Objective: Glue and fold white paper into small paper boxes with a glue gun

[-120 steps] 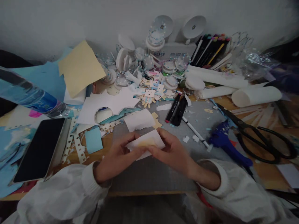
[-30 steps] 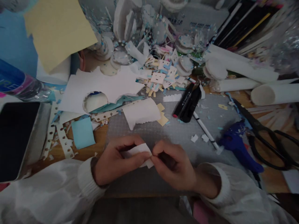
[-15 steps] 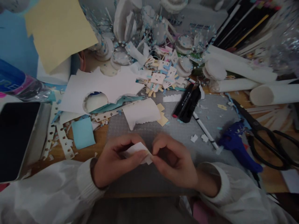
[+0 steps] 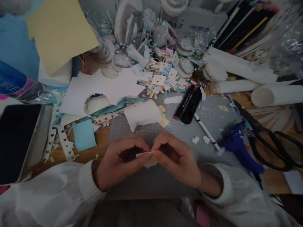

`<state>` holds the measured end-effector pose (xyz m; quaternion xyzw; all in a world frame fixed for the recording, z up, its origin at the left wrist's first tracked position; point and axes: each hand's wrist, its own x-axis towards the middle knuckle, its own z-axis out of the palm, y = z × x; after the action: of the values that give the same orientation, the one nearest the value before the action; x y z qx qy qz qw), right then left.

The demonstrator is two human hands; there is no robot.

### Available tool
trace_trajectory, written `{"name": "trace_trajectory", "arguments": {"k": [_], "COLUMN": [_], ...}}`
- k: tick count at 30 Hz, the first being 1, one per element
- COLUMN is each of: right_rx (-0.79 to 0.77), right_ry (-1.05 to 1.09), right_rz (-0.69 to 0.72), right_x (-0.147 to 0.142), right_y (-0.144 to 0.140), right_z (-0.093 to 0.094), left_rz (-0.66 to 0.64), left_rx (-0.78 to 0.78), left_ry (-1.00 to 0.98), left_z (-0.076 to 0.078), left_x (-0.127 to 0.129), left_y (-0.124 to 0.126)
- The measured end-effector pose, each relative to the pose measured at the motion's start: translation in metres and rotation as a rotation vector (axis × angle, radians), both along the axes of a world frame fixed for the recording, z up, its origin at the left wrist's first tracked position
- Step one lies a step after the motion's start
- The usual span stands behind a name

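Observation:
Between my hands, above the grey cutting mat (image 4: pixel 132 183), is a small piece of white paper (image 4: pixel 142 154) seen nearly edge-on. My left hand (image 4: pixel 121 160) pinches it between thumb and forefinger. The fingertips of my right hand (image 4: pixel 177 160) are closed at the paper's right end and meet the left fingertips. A pale, blurred part hangs below the fingertips; whether it belongs to the same paper I cannot tell. Just beyond my hands lies a curled white paper sheet (image 4: pixel 143 114), with yellow paper pieces (image 4: pixel 163 119) at its right end.
Black markers (image 4: pixel 189 105) and a white pen (image 4: pixel 206 132) lie beyond my right hand. Farther right are a blue glue gun (image 4: pixel 241 148) and black scissors (image 4: pixel 270 138). At left are a blue sticky note (image 4: pixel 84 134) and a phone (image 4: pixel 17 138). Small paper faces (image 4: pixel 159 80) are heaped at the back.
The white paper has turned from showing its face to nearly edge-on. My right hand has shifted slightly left and up, so the fingertips of both hands now meet.

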<state>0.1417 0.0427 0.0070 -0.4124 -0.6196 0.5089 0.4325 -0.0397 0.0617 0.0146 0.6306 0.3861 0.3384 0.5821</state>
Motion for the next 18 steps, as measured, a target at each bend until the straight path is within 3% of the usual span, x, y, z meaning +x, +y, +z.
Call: {"name": "trace_trajectory", "arguments": {"k": [7,13,18], "right_rx": [-0.052,0.025,-0.052], "right_ry": [0.016,-0.052,-0.014], "right_rz": [0.002,-0.069,-0.032], "right_x": [-0.0002,0.0022,0.0013], "right_y": [0.0005,0.007,0.0048], "right_z": [-0.0035,-0.0001,0.0016], "left_rz": [0.146,0.144,0.217], "left_rx": [-0.033,-0.104,-0.121], "left_ry": [-0.058,-0.087,-0.078], "left_z": [0.0027,0.002,0.002], "left_x": [-0.0017,0.001,0.0023], "left_y": [0.0004,-0.0009,0.0011]}}
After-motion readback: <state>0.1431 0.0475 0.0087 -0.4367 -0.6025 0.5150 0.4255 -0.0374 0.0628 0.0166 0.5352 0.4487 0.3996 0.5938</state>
